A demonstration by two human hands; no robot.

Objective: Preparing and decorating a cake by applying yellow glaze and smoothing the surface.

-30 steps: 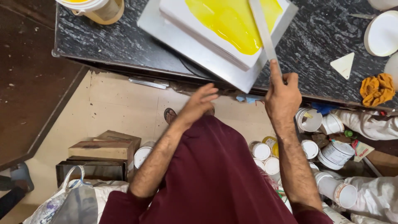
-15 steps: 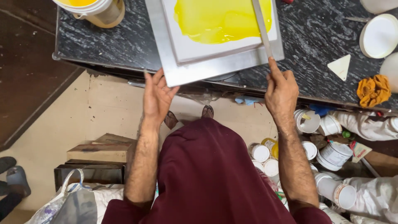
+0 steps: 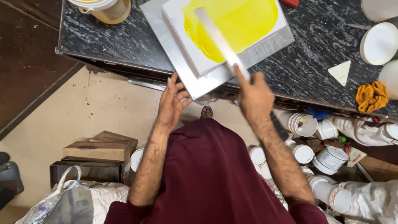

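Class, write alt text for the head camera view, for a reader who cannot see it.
Seen from above, the right hand draws a long flat blade across yellow paint on a white board, while the left hand touches the metal tray beneath it.

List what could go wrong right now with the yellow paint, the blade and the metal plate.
1. The metal plate overhangs the table edge, steadied only by the left hand; it might tip or slide off.
2. The long blade in the right hand may push wet yellow paint over the white slab's rim.
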